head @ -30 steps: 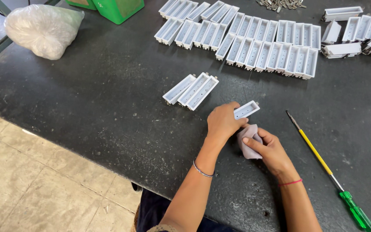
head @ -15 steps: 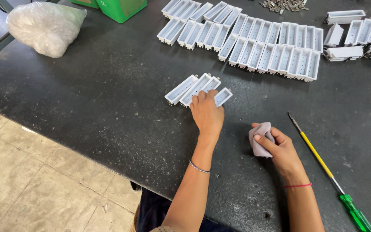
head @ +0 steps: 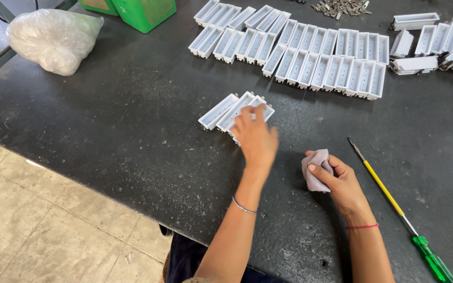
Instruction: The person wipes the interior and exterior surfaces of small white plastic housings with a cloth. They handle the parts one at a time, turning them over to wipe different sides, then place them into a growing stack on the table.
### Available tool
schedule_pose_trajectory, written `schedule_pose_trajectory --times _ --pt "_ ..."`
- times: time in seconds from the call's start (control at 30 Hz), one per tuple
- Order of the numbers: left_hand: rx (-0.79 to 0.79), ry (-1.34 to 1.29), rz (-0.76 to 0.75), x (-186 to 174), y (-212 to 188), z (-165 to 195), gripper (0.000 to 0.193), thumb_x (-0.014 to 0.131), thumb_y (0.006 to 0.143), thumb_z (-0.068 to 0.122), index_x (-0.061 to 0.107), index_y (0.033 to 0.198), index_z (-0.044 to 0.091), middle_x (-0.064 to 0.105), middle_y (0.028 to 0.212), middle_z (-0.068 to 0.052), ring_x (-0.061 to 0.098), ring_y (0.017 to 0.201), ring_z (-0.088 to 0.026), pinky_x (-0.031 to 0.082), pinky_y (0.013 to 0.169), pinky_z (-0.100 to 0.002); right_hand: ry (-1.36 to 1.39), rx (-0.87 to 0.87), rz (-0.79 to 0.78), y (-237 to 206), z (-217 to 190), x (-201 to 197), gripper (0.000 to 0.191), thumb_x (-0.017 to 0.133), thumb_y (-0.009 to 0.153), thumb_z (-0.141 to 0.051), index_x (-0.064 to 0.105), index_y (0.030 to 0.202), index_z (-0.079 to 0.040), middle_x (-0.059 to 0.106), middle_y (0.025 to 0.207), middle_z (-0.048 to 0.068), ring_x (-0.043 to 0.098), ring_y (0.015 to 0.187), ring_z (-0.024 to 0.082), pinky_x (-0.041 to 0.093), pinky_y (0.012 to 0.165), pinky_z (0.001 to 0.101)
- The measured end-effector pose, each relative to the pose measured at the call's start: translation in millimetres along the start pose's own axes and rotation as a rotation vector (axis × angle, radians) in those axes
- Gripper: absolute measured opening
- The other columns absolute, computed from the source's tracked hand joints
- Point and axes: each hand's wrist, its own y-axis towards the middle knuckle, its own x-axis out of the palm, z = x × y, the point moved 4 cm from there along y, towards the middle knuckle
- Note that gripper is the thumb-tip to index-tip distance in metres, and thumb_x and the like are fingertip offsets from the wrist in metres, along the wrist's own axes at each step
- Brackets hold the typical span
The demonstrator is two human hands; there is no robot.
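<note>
Even, soft light falls from above; my arms throw only faint shadows toward six o'clock on the dark table (head: 106, 131). My left hand (head: 255, 137) is motion-blurred. Mild glare whitens the plastic bag (head: 53, 39) at ten o'clock. Edges bend slightly.

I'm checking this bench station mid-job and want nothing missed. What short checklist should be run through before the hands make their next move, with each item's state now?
1. Left hand resting on the small group of white trays: ok.
2. Group lying side by side, lined up: ok for the visible ones; those under the hand, cannot tell.
3. Right hand gripping the cloth: ok.
4. Screwdriver lying apart from both hands: ok.
5. Long tray rows undisturbed: ok.
</note>
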Motion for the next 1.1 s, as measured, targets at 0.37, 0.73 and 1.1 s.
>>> schedule_pose_trajectory --times 0.37,0.73,1.1 --pt "-0.173 -0.747 -0.441 92 -43 6 0.026 0.074 0.087 0.012 0.069 0.112 0.008 0.072 0.094 -0.007 0.07 0.072 -0.018 0.058 0.07 -0.033 0.352 -0.179 0.273 7 2 -71 0.018 0.066 0.102 -0.009 0.066 0.12 -0.007 0.071 0.114 0.003 0.068 0.102 0.015 0.056 0.088 0.0308" --pt "-0.136 -0.676 -0.433 105 -47 1 0.015 0.069 0.089 0.011 0.072 0.103 0.007 0.073 0.097 -0.007 0.07 0.077 -0.018 0.058 0.074 -0.032 0.462 -0.16 0.315 11 9 -81 0.019 0.066 0.104 -0.01 0.067 0.123 -0.01 0.071 0.114 0.0 0.068 0.103 0.014 0.056 0.089 0.0308" --pt "-0.129 -0.667 -0.441 105 -46 4 0.013 0.069 0.09 0.012 0.072 0.101 0.009 0.073 0.096 -0.007 0.071 0.079 -0.02 0.057 0.076 -0.034 0.42 -0.132 0.334 14 15 -83 0.017 0.066 0.104 -0.011 0.067 0.12 -0.01 0.071 0.113 0.0 0.069 0.101 0.014 0.056 0.086 0.0313"
